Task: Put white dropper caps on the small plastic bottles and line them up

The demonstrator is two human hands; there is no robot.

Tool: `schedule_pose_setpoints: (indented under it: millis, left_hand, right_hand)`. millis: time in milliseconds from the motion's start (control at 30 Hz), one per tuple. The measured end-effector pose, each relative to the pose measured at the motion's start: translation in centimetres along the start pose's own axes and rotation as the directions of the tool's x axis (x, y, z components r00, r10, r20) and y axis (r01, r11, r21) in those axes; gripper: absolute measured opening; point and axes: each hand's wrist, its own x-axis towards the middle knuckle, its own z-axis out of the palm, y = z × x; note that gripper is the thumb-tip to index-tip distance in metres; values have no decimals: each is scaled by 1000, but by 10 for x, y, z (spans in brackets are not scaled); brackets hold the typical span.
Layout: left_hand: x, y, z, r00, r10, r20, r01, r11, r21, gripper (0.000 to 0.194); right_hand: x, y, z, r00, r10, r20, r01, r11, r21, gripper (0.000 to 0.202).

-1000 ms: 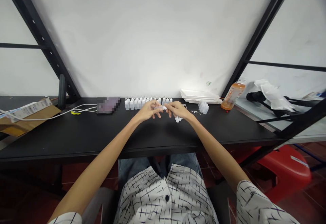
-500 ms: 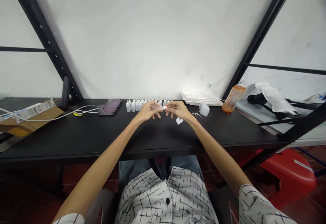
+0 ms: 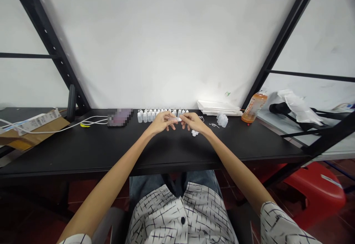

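Above the black table point(image 3: 172, 151), my left hand point(image 3: 161, 122) grips a small translucent dropper bottle point(image 3: 179, 119) lying sideways between its fingers. My right hand point(image 3: 194, 121) has its fingertips closed at the white cap end of the same bottle, and the fingers partly hide it. Behind my hands stands a row of similar small bottles point(image 3: 145, 117) with white tops. Several loose white caps point(image 3: 194, 133) lie just below my right hand. A cluster of uncapped-looking translucent bottles point(image 3: 222, 120) sits farther right, beside a thin curled white piece point(image 3: 214, 125).
Flat white packets point(image 3: 219, 108) are stacked against the wall. An orange-filled bottle point(image 3: 253, 107) stands at the right. On the left are a blurred-out flat object point(image 3: 119, 117), a white cable point(image 3: 91, 121) and a cardboard box point(image 3: 33, 127). Black rack posts point(image 3: 52, 44) frame both sides.
My right hand has shifted slightly and its fingers have turned at the bottle's cap end. My left hand stays nearly in place around the bottle.
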Motion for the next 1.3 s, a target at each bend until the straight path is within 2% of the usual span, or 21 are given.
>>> schedule_pose_setpoints:
  millis: [100,233,500,667,767,933,1033,1167,1300]
  left_hand:
    - [1,-1,0,1000,-4,-11,4,1000,-15,40]
    - [1,-1,1,1000,12,-22,-12,1000,-13,39]
    - [0,-1,1,996,23,-88,-20,999,30,41]
    - [-3,0,5,994,27,-106,-22,999,46,40]
    - [-2,2,8,997,29,-78,-27,999,26,39]
    - [2,1,7,993,29,-117,-37,997,-67,43]
    - [2,0,5,992,19,-125,-30,996,-86,44]
    - [-1,1,6,995,26,-99,-33,997,-67,40]
    - [-2,2,9,995,31,-96,-36,998,-43,36]
  right_hand:
    - [-3,-6,-1,999,-29,-44,32,998,57,45]
    - [-6,-12,-4,999,-29,-21,31,996,88,43]
    - [-4,-5,4,1000,-2,-18,5,988,156,49]
    - [-3,1,4,999,36,17,-37,998,51,54]
    - [-2,3,3,1000,18,-14,-19,999,-34,57]
    - [-2,-3,1,996,-29,-79,32,999,38,50]
    - [-4,-8,-1,998,-51,-47,54,997,61,48]
    - [-7,-8,-4,999,-31,14,31,999,-7,44]
    - [-6,-3,-3,999,-4,49,7,998,-59,49]
